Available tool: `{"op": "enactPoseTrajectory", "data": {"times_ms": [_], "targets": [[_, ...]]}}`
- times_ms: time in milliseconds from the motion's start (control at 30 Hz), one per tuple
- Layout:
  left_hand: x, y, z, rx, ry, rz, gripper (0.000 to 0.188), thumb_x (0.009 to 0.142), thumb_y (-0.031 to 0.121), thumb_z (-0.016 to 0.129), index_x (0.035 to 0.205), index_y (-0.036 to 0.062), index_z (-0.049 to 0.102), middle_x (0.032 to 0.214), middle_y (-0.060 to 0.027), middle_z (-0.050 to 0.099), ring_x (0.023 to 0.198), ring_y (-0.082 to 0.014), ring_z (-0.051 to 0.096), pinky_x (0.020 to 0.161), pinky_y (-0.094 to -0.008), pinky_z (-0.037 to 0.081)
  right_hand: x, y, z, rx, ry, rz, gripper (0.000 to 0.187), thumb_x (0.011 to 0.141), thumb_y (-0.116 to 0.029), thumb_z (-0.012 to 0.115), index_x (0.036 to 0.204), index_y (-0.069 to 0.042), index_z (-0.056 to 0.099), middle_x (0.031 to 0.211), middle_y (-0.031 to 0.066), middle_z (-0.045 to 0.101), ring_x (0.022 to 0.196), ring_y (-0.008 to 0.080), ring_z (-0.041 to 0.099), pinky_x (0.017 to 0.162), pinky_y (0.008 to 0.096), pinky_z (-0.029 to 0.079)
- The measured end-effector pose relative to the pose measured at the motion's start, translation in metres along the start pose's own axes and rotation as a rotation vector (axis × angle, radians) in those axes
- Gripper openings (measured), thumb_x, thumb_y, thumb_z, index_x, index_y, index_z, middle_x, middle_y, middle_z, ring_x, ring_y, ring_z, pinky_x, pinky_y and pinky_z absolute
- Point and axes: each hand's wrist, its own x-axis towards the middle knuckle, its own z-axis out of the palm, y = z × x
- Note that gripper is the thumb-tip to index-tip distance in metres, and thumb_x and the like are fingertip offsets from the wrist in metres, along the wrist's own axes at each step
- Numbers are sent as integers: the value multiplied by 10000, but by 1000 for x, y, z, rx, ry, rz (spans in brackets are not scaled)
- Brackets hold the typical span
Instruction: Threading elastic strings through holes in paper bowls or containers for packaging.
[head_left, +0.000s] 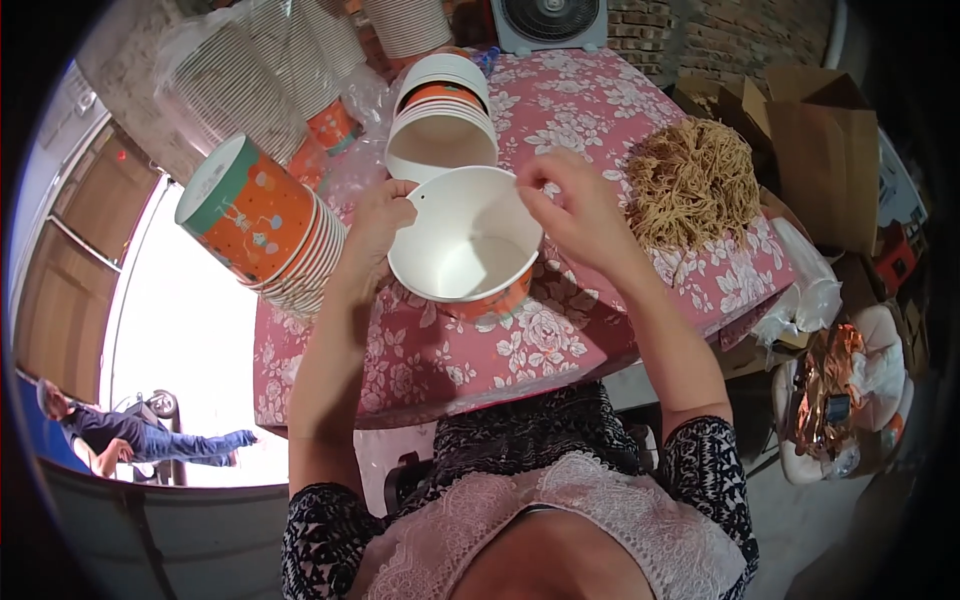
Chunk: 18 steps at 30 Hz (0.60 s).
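A paper bucket (470,235), white inside and orange outside, stands mouth up in front of me on the table. My left hand (380,235) grips its left rim, thumb and fingers closed beside a small dark hole in the wall. At the right rim is my right hand (578,210), its fingers curled and their tips together against the edge. Whether they pinch the rim or something thin there cannot be made out. Just behind lies a nested row of white and orange buckets (440,150), their open end toward me. A tangled heap of tan cords (693,185) lies right of my right hand.
A tilted stack of orange and green buckets (255,220) is at the left. Plastic-wrapped stacks (225,80) stand behind it. A fan (551,22) is at the back, cardboard boxes (820,150) at the right. The pink floral tablecloth (545,345) reaches the near edge. A person (130,435) is outside.
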Motion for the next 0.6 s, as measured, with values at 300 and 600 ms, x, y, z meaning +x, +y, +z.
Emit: {"op": "enactPoseTrajectory", "data": {"times_ms": [300, 600], "targets": [[-14, -3, 9, 93, 291, 223, 310, 823, 62, 571, 1110, -54, 574, 1042, -124, 616, 937, -192, 604, 851, -303, 488, 12, 9, -12, 34, -40, 93, 197, 917, -60, 558, 1054, 26, 671, 871, 91, 675, 789, 154, 634, 695, 291, 486], [-116, 2, 55, 92, 175, 806, 220, 885, -16, 546, 1097, -66, 583, 1087, -175, 608, 850, -196, 621, 716, -298, 496, -92, -25, -41, 648, -58, 331, 227, 958, -7, 532, 1159, 63, 610, 869, 74, 669, 832, 120, 638, 733, 244, 506]]}}
